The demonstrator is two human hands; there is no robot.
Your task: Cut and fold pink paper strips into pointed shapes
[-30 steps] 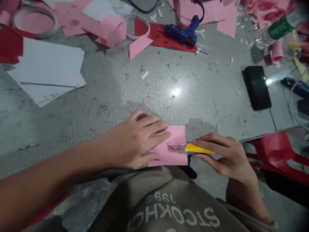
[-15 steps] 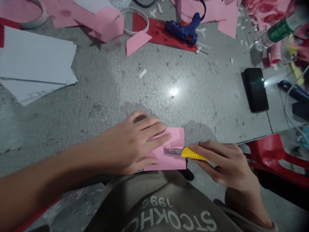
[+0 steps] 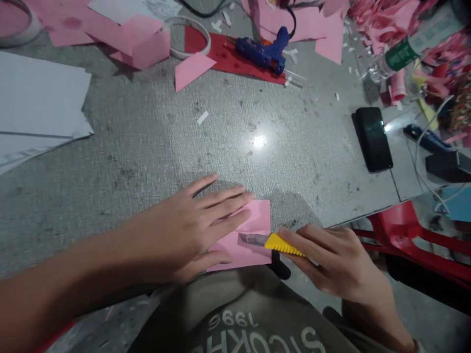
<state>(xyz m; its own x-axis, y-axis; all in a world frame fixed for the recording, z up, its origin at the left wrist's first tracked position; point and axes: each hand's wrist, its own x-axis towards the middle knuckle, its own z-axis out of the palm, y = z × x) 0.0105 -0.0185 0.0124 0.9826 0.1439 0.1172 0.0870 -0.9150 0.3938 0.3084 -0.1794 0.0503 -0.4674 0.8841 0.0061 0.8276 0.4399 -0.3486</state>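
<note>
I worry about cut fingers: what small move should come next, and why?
Probably ease the left hand back a little on the pink paper: the yellow cutter in the right hand points its blade toward the gap between the left thumb and forefinger.

Through the head camera I count two bare hands: the left hand [image 3: 198, 228] at seven o'clock, the right hand [image 3: 324, 260] at four. I get one yellow utility knife [image 3: 285, 244] and one pink paper rectangle [image 3: 255, 223] toward five, one blue glue gun [image 3: 259, 53] past twelve, one black smartphone [image 3: 374, 139] near three, one plastic bottle [image 3: 401, 54] at two, and two white rings, at ten [image 3: 36, 29] and eleven. The pink scraps [image 3: 382, 22] toward one overlap too much for me to count.
</note>
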